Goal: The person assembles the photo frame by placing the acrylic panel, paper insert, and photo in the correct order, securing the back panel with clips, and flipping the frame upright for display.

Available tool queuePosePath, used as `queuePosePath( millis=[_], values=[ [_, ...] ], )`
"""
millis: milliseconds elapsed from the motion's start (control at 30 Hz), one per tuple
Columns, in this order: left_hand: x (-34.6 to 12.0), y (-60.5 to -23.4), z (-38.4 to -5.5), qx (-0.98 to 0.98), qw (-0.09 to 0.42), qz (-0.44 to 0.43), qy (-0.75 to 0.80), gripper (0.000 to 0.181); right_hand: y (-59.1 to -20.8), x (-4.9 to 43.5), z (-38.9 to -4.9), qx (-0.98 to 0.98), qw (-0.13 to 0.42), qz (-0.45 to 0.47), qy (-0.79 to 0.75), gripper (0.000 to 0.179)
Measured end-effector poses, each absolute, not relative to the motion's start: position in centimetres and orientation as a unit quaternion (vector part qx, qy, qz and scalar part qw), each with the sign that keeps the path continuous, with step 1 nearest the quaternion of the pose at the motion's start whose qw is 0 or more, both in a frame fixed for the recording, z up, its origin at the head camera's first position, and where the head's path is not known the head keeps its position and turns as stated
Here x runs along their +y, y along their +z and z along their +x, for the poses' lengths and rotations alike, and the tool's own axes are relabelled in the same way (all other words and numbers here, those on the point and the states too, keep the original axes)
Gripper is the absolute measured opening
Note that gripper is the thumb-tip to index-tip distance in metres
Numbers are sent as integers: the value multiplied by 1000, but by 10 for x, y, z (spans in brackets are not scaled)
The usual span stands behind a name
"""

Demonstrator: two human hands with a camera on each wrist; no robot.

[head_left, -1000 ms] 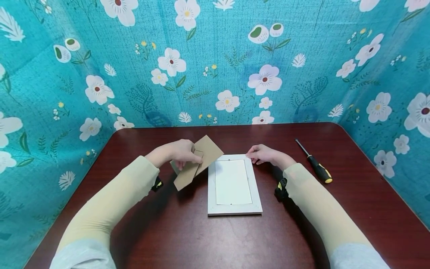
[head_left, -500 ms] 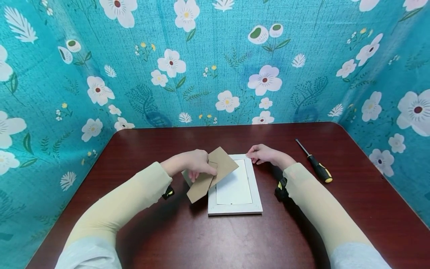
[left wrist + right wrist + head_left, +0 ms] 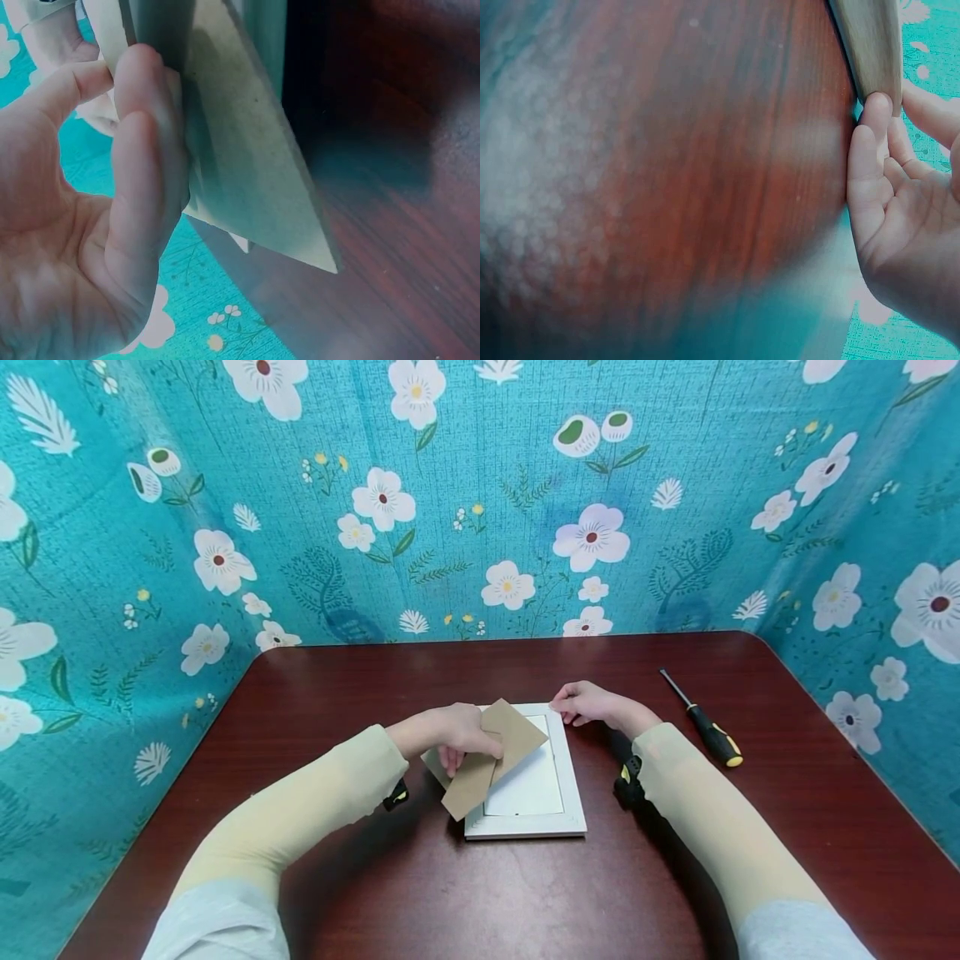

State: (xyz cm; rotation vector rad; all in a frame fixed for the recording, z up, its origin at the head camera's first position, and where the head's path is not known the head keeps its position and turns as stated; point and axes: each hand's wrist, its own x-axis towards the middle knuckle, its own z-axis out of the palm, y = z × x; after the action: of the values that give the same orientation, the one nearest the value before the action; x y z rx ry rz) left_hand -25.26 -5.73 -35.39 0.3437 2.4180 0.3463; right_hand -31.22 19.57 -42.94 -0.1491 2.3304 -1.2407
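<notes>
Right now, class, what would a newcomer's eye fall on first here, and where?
Probably the turquoise flowered cloth, hanging behind the table. Next, the brown cardboard the left hand holds tilted partly over the white frame, whose far right corner the right hand grips. The black-and-yellow screwdriver also stands out, lying on the table's right side.

The board (image 3: 517, 735) is seen as matt brown card, flecked with small specks in the left wrist view. The frame (image 3: 568, 777) is finished in white, and faint wood-like streaks are shown along its side in the right wrist view. The panel (image 3: 528, 792) is faced in matt, paper-like white. The counter (image 3: 525, 902) is surfaced in glossy, wood-grained dark red. The screwdriver (image 3: 705, 723) is formed of a metal shaft (image 3: 677, 687) and a plastic-looking handle (image 3: 714, 737). The curtain (image 3: 465, 443) is made of textured, printed cloth.
</notes>
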Motion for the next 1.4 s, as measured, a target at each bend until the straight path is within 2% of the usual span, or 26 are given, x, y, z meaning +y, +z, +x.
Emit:
queuePosePath(
  millis=[467, 733, 1233, 1400],
  values=[
    [-52, -368, -251, 926, 330, 136, 124, 39, -429, 196, -311, 852, 244, -60, -460, 25],
    [-46, -371, -252, 931, 323, 139, 96, 43, -428, 197, -309, 852, 241, -61, -462, 25],
    [-37, -372, -247, 951, 281, 126, 20, 54, -430, 197, -309, 853, 234, -71, -461, 27],
    [-35, -368, -244, 952, 282, 118, 6, 50, -430, 197, -309, 854, 235, -74, -459, 26]
  ],
)
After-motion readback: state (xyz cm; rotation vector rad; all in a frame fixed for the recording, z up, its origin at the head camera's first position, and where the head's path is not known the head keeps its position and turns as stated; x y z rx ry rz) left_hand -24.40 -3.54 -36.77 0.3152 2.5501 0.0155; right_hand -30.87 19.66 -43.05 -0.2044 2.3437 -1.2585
